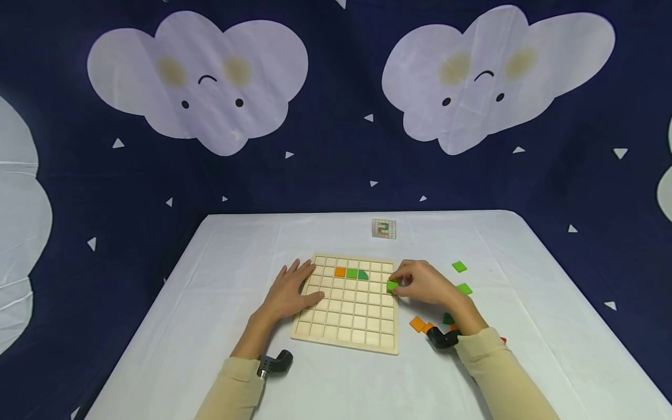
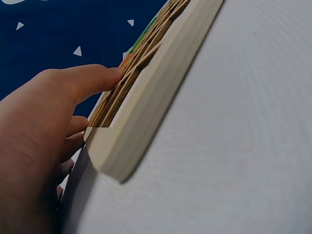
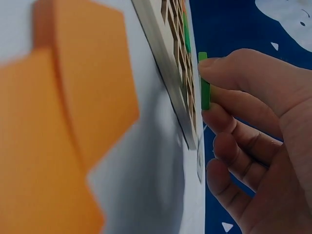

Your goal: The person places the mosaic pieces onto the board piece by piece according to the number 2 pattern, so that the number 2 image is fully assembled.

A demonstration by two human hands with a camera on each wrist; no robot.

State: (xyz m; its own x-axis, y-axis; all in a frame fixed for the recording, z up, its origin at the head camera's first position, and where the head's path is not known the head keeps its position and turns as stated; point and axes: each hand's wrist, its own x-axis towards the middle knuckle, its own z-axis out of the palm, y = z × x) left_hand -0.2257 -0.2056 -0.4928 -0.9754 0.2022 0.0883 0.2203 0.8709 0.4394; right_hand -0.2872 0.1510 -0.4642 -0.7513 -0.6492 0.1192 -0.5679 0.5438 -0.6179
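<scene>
A wooden grid board (image 1: 345, 333) lies on the white table. In its second row from the back sit an orange square tile (image 1: 340, 272), a green square tile (image 1: 352, 273) and a dark green rounded tile (image 1: 363, 275), side by side. My left hand (image 1: 290, 294) rests on the board's left edge with fingers spread and the thumb over the grid. Between thumb and fingertips my right hand (image 1: 426, 282) pinches a light green square tile (image 1: 392, 286), held above the board's right edge. In the right wrist view that tile (image 3: 204, 80) appears edge-on, apart from the board.
Behind the board stands a small pattern card (image 1: 384, 228). Right of the board lie loose tiles: a light green one (image 1: 459, 266), another green one (image 1: 464, 289), an orange one (image 1: 417, 324) and a dark green one (image 1: 448, 318). The right forearm covers part of this group.
</scene>
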